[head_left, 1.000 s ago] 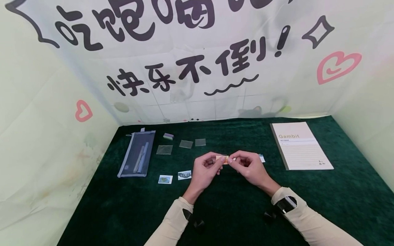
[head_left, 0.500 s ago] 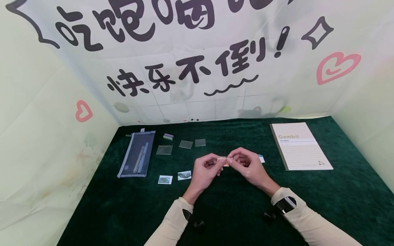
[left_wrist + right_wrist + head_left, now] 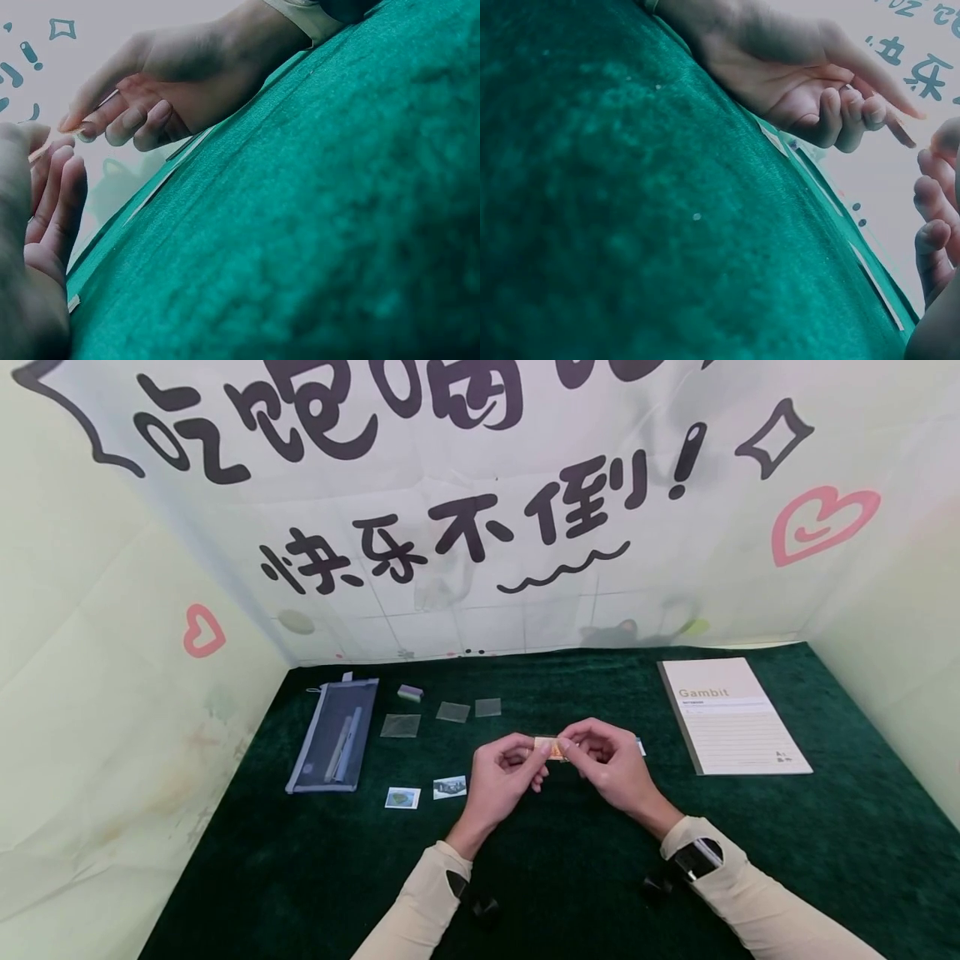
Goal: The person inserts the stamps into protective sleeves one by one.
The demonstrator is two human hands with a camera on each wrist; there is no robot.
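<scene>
- Orange-printed card (image 3: pixel 553 747), raised above the green table (image 3: pixel 570 877), pinched by both grips: left hand (image 3: pixel 504 770) at one end, right hand (image 3: pixel 609 763) at the other, thumbs on top.
- Two small picture cards (image 3: pixel 402 798) lie just left of the left hand.
- Three clear squares (image 3: pixel 401 726) lie farther back.
- Blue pouch (image 3: pixel 330 747) far left, notebook (image 3: pixel 735 718) far right.

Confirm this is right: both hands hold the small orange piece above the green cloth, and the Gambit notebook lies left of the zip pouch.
No: the head view shows the Gambit notebook right of the zip pouch. The rest stands: the left hand and the right hand hold the small orange piece above the green cloth.
</scene>
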